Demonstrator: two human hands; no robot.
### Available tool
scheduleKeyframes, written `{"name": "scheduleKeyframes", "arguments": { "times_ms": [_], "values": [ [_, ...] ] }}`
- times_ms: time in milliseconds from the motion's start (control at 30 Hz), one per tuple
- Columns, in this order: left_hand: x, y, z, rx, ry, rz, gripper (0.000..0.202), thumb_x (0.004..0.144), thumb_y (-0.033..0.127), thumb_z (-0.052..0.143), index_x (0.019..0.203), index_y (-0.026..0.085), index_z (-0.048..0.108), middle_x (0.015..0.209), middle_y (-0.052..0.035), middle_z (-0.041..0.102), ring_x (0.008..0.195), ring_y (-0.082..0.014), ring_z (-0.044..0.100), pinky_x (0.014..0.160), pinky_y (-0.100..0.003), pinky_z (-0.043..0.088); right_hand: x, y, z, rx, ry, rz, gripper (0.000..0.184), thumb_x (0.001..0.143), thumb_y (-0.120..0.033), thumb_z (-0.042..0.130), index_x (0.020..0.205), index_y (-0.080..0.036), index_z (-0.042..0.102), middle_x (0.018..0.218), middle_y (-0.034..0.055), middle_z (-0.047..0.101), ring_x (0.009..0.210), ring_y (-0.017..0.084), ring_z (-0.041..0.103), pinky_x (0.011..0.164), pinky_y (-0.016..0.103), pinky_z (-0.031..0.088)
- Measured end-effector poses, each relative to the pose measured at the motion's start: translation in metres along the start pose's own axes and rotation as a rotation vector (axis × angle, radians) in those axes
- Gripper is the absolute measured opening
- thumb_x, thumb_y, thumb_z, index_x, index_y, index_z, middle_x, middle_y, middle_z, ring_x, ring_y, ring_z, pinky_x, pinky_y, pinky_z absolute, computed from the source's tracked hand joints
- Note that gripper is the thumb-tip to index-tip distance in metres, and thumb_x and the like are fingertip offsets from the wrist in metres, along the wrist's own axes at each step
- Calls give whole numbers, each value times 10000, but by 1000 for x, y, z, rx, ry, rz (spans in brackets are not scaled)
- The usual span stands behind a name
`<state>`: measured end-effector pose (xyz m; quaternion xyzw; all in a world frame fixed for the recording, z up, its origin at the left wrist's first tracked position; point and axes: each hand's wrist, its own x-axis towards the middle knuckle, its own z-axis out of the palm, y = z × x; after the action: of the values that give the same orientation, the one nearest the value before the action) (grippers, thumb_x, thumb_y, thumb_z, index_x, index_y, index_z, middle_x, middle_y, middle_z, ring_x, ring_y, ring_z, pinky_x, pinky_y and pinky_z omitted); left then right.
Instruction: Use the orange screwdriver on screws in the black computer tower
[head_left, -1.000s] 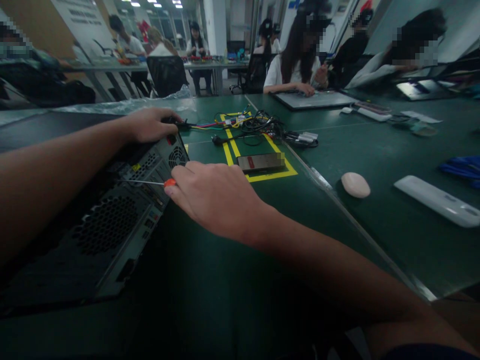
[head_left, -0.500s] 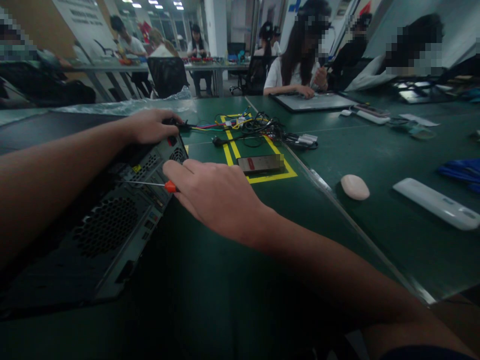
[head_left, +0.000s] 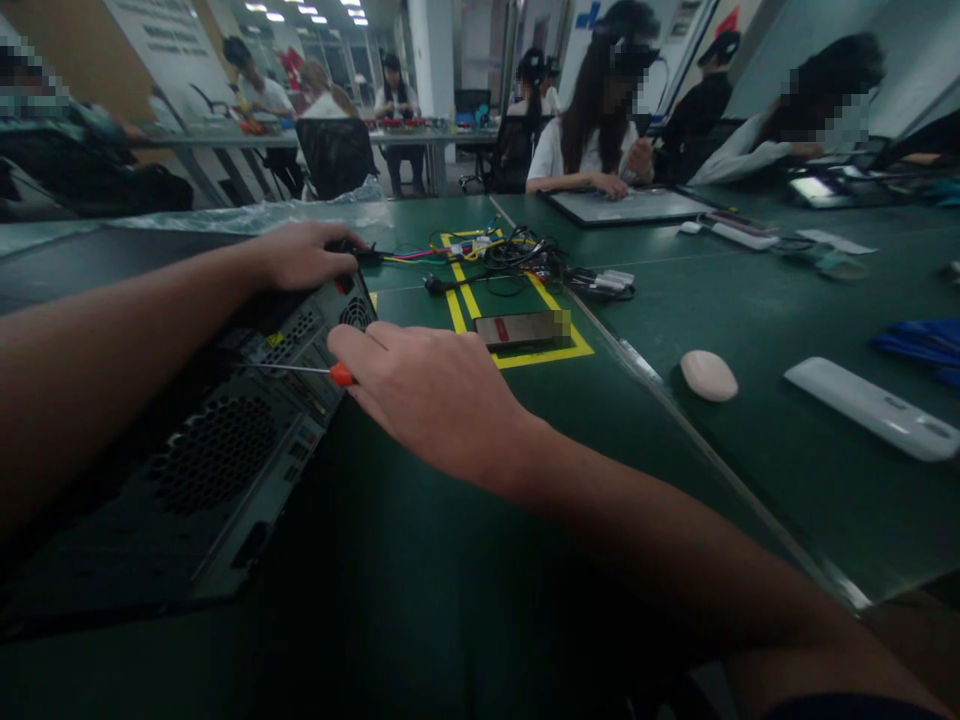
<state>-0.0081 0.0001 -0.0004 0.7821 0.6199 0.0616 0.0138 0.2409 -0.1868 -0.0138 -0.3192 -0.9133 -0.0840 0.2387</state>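
- a computer case (head_left: 232,520) is found tilted at the left of the green table (head_left: 825,500), with its rear panel turned toward the right hand (head_left: 435,400).
- a screwdriver (head_left: 342,374) is gripped by the right hand, its orange handle mostly enclosed by the fingers; the shaft is directed at the rear panel, just below a yellow label (head_left: 275,340). the tip is lost in shadow; whether it is seated in a screw cannot be told.
- the left hand (head_left: 311,255) is laid over the top corner of the case, above the fan grille (head_left: 355,313); how firmly it is closed cannot be told, as the fingertips are partly hidden.
- change noted: a second ago the thumb was seen pressed beside the handle's front end; now the thumb is mostly hidden and the bent index finger is carried above the handle. the shaft's line is almost unaltered.
- this is judged to be a shifted grip, with the same spot on the panel being worked; no displacement of the left hand or case is noted.
- beyond the case, coloured wires (head_left: 420,255) are run toward a cable bundle (head_left: 525,250); a flat rectangular device (head_left: 517,328) is placed within yellow tape (head_left: 544,357).
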Motion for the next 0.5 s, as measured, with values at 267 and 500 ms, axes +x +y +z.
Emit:
{"name": "scheduleKeyframes", "arguments": {
  "times_ms": [267, 500],
  "values": [
    [-1, 1, -2, -3, -4, 14, 649, 871, 485, 493, 1427, 183, 635, 1300, -107, 670, 1161, -300, 615, 1080, -423, 448, 0, 0, -5, -6, -21, 20, 314, 1091, -222, 357, 1156, -198, 663, 1048, 35, 747, 920, 247, 728, 581, 350, 378],
    [0, -1, -2, -20, -18, 24, 652, 872, 487, 500, 1439, 190, 627, 1310, -111, 678, 1165, -298, 624, 1091, -419, 445, 1, -1, -11, 22, -58, 39, 309, 1090, -284, 390, 1132, -198, 684, 1058, 38, 744, 934, 235, 718, 570, 345, 326]
  ]
}}
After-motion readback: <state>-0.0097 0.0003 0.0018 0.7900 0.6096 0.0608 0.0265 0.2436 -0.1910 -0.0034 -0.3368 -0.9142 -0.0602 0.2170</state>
